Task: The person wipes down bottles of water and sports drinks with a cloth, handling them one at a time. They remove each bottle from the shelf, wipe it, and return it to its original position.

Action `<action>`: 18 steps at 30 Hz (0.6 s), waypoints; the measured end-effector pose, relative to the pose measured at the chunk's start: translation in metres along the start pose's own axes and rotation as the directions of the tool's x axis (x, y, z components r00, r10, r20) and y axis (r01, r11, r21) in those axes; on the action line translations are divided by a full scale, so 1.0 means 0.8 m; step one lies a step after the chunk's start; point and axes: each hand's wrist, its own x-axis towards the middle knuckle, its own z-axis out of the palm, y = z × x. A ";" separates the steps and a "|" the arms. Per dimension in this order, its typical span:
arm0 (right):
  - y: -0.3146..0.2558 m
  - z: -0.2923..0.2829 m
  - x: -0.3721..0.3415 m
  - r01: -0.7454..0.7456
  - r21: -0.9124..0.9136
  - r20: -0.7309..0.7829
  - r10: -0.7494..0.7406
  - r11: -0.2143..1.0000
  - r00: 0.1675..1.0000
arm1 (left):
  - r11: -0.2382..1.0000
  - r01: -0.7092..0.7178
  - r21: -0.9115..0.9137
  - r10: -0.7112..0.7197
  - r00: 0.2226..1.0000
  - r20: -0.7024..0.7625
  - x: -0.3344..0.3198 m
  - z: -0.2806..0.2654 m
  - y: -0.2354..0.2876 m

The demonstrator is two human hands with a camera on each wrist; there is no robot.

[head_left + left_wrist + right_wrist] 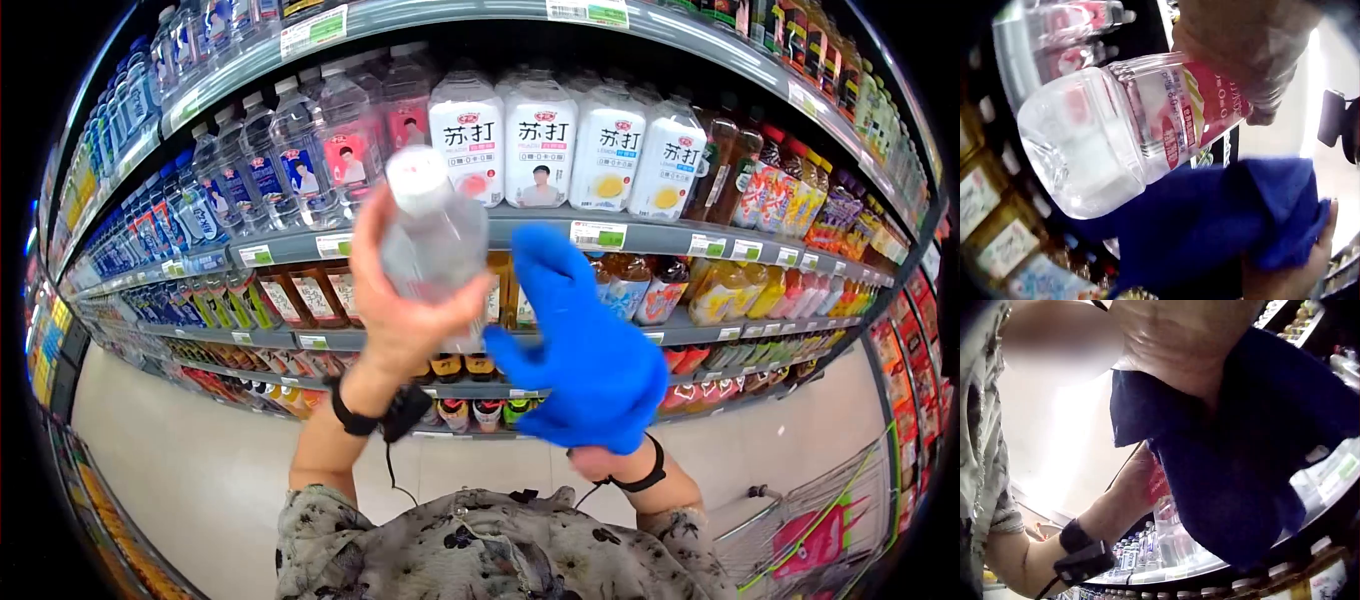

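Note:
A clear plastic bottle point(437, 240) with a white cap is held up before the shelf, my left hand point(385, 300) curled around it. In the left wrist view the bottle point(1166, 119) lies slantwise with its base toward the camera, and a pink-and-red label shows. A blue cloth point(590, 350) hangs over my right hand point(592, 462), hiding most of its fingers. The cloth is just right of the bottle in the head view. From the left wrist, the cloth point(1210, 212) appears close beside the bottle.
Shelves of drinks curve across the front. White-labelled soda bottles point(540, 145) stand on the shelf straight ahead, with pink-labelled clear bottles point(347, 140) to their left. A shelf edge point(660, 237) carries price tags. At lower right is a shopping cart point(820, 530) holding something pink.

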 end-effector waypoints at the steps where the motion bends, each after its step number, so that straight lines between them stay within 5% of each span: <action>1: 0.002 0.007 0.000 0.022 -0.170 0.043 -0.015 0.985 0.999 | 1.000 0.006 0.025 -0.007 0.999 0.046 -0.024 0.004 0.000; 5: 0.019 0.027 -0.013 0.038 -0.441 0.106 0.010 0.897 0.994 | 1.000 0.025 0.002 -0.025 0.986 0.167 -0.101 0.016 0.006; 7: 0.020 0.023 -0.003 0.036 -0.445 0.104 0.011 0.895 0.995 | 0.949 0.259 -0.181 -0.222 0.953 0.204 -0.122 0.019 0.007; 10: 0.017 0.021 0.003 0.051 -0.392 0.024 -0.046 0.919 0.999 | 0.997 0.077 -0.032 -0.064 0.953 0.295 -0.116 0.013 0.013; 11: 0.017 0.029 -0.005 -0.291 0.034 -0.083 0.292 0.956 0.953 | 0.996 0.088 -0.035 -0.073 0.948 0.311 -0.120 0.013 0.014; 12: 0.018 0.033 -0.007 -0.515 0.461 -0.038 0.596 0.723 0.802 | 0.991 0.125 -0.054 -0.100 0.937 0.335 -0.121 0.013 0.014; 16: 0.041 0.023 -0.016 -0.525 0.727 0.132 0.659 0.444 0.740 | 0.961 0.243 -0.132 -0.173 0.901 0.398 -0.129 0.012 0.016; 18: 0.053 0.028 -0.022 -0.480 0.773 0.105 0.664 0.414 0.741 | 0.956 0.257 -0.139 -0.183 0.896 0.404 -0.129 0.011 0.022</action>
